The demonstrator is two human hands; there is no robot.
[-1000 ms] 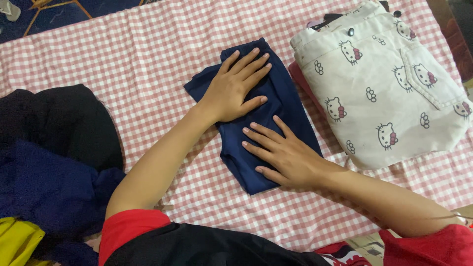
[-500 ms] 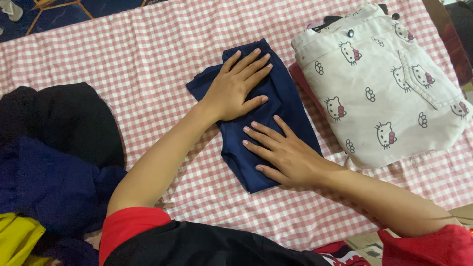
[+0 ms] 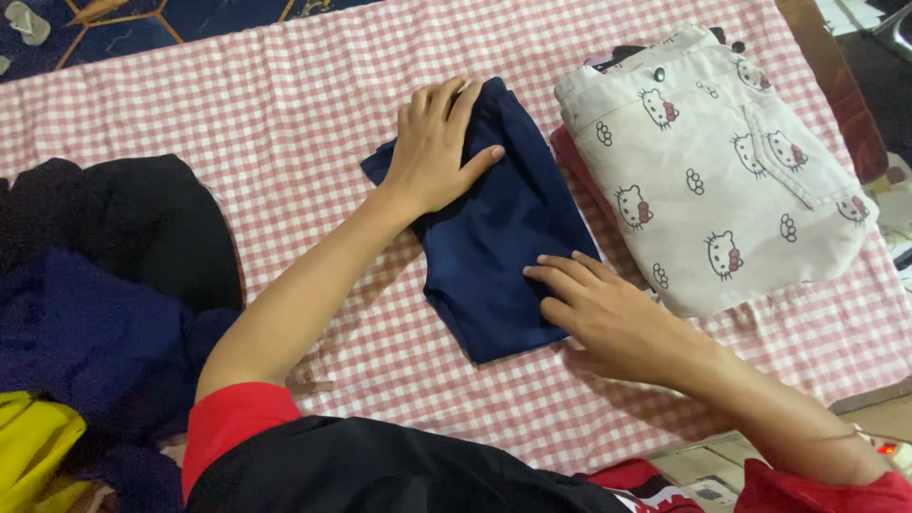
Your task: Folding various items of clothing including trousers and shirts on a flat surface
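A folded blue cloth (image 3: 499, 228) lies in the middle of a pink checked sheet (image 3: 285, 95). Both hands rest on it.

The left hand (image 3: 439, 147) lies flat on the top left part of the blue cloth. Its fingers are spread a little and point up, away from the person. It grips nothing; it just presses down with an open palm. Part of the cloth's top left corner is hidden under this hand.

The right hand (image 3: 603, 313) lies on the bottom right edge of the blue cloth. Its fingers are stretched out flat and point left, across the cloth. It holds nothing either; the fingers only touch the top.

Just right of the blue cloth is a stack of folded clothes. On top is a cream piece (image 3: 722, 161) with little cat faces on it. Under it a pink piece (image 3: 575, 176) peeks out, touching the right side of the blue cloth.

Far left of the blue cloth, well apart from it, is a heap of loose clothes. A black one (image 3: 133, 223) is on top, a dark blue one (image 3: 85, 351) is below it, and a yellow one (image 3: 33, 446) sits at the bottom corner.

Above the sheet, a dark blue mat (image 3: 218, 14) with orange lines shows.

The person wears a top with red sleeves (image 3: 233, 423).
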